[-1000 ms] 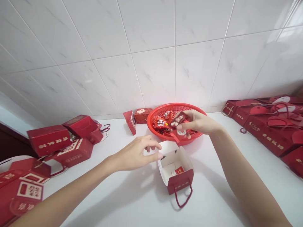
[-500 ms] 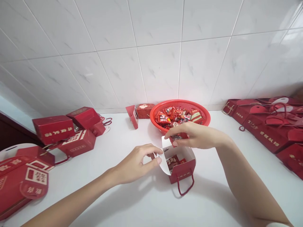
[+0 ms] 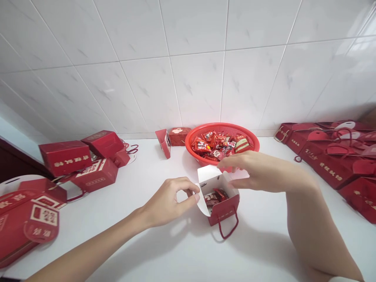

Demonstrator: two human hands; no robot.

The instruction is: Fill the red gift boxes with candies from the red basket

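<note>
A small red gift box with a white inside and a dark red cord handle stands with its top flaps up. Several wrapped candies lie in it. My left hand pinches the box's left flap between thumb and fingers. Over the box's back right corner is my right hand, its thumb and fingers apart beside the right flap; I see nothing held in it. Just behind the box sits a red plastic basket full of wrapped candies.
Closed red gift boxes stand in rows on the right. More red boxes lie piled on the left. Beside the basket are a patterned red box and an upright red card-like piece. A tiled wall backs the white table.
My right hand has shifted right, away from the box's back flap, and more candy shows inside the box. My left hand stays at the left flap.
</note>
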